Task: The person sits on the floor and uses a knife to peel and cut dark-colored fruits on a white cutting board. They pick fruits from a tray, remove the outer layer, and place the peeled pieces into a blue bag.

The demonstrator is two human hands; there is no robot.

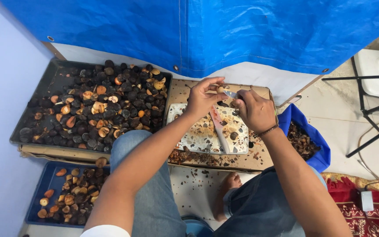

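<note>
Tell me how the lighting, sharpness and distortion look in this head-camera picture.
Head view: soft, even daylight with weak shadows; mild sheen on the blue tarp; the big tray of dark nuts is sharp; the left hand and right hand look slightly soft, so the small blade is hard to make out; wide-angle bending shows at the edges, as at the black stand.

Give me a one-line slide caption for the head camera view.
Left hand holds a nut while right hand works it with a small blade, beside a tray of dark nuts.
</note>
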